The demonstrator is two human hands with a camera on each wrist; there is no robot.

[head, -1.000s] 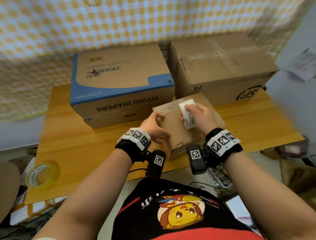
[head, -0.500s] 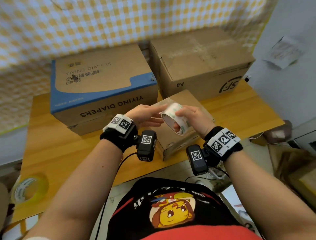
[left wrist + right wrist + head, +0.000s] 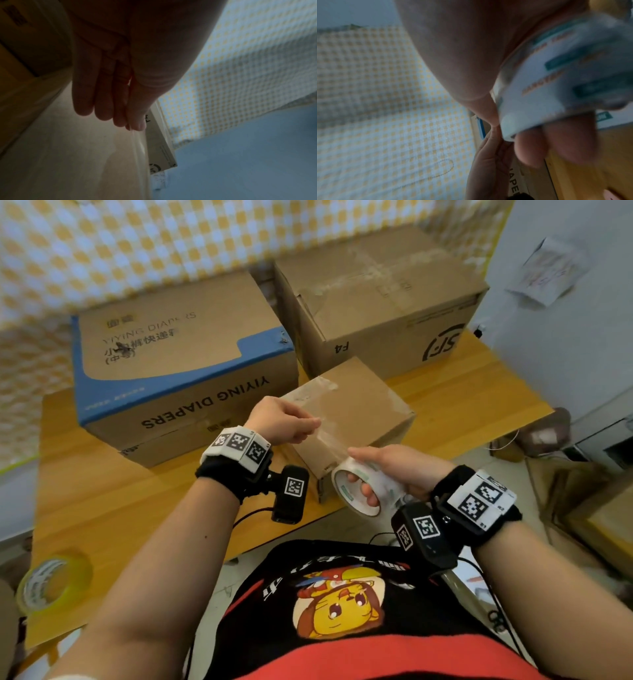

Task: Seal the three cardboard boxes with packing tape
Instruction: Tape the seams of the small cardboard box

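Fingers (image 3: 371, 496) hook the tape roll (image 3: 359, 491); left hand (image 3: 281, 422) seemingly pinches its strip (image 3: 329, 443).

Both forearms reach forward, each wrist wearing a marker band and camera. The left hand (image 3: 282, 421), toward 11 o'clock, pinches a clear strip between thumb and fingertips. The right hand (image 3: 394, 470), toward 1 o'clock, has its fingers (image 3: 368, 494) curled through a roll's core, thumb on top.
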